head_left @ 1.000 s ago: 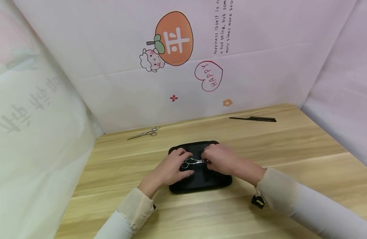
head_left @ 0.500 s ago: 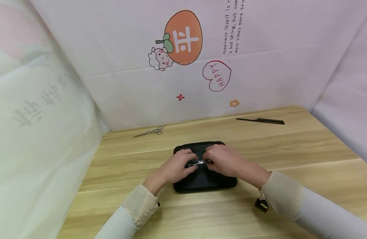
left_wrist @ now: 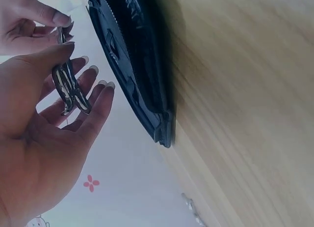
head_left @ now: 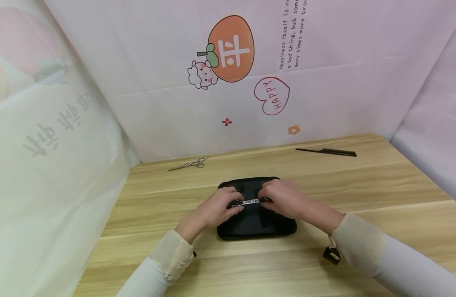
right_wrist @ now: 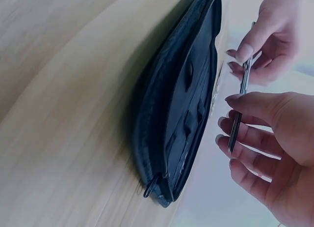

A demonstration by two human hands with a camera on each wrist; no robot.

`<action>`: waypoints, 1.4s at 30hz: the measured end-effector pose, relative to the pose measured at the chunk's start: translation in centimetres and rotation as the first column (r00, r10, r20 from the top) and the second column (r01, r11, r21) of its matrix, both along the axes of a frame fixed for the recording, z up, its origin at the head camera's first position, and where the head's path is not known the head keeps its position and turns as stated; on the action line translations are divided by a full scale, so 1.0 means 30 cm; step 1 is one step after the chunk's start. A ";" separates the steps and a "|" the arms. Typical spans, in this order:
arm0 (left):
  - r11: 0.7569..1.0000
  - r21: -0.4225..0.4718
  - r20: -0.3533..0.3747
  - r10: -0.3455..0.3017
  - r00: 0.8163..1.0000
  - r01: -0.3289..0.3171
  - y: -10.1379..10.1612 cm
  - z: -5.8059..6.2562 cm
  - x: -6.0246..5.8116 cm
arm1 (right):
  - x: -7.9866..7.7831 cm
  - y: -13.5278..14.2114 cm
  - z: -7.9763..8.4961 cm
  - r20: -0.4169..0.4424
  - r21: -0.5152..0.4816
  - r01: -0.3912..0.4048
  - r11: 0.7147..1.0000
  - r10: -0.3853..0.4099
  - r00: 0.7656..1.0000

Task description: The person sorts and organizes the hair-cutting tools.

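Note:
A silver pair of scissors [head_left: 250, 201] is held level between both hands, close over a black zippered case [head_left: 257, 227]. My left hand [head_left: 214, 207] pinches the finger-loop end; in the left wrist view the handles [left_wrist: 71, 89] show between thumb and fingers. My right hand [head_left: 287, 201] pinches the other end, and its fingers hide the blade tips in the head view. Fine teeth show along the visible blade. Seen from the right wrist, the scissors [right_wrist: 242, 87] stand apart from the case [right_wrist: 179, 114], whose inside has black loops.
Another pair of scissors [head_left: 189, 163] lies at the back left of the wooden table [head_left: 157, 214]. A black tail comb [head_left: 328, 152] lies at the back right. White printed sheets [head_left: 168, 119] rise behind the table and along both sides.
The left thumb and fingers have come together on the scissors' handles, from a spread pose around them. The right hand keeps its grip. The head view has shifted slightly.

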State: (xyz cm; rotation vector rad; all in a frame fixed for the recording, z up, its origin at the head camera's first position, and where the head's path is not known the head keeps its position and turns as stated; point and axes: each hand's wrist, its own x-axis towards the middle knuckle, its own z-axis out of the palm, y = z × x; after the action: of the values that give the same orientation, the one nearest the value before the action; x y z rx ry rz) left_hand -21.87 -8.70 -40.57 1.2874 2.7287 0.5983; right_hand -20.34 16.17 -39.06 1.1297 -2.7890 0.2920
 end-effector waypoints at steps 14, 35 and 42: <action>0.999 0.035 0.028 0.005 1.000 -0.006 -0.056 -0.009 -0.015 | -0.030 0.088 -0.029 -0.053 -0.012 -0.002 1.000 0.002 0.999; 0.988 0.017 0.041 0.151 0.988 -0.152 -0.179 -0.023 -0.047 | -0.001 0.218 -0.093 0.269 0.125 0.020 0.992 -0.053 0.962; 0.982 0.011 0.050 0.188 0.981 -0.189 -0.199 -0.035 -0.060 | -0.007 0.217 -0.088 0.334 0.150 0.000 0.989 -0.051 0.941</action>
State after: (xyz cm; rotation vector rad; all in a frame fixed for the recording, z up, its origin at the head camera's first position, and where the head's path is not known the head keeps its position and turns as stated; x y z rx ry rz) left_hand -23.67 -14.68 -41.63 1.0094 2.8309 0.6581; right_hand -20.54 22.69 -41.71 1.1719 -3.1702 0.3054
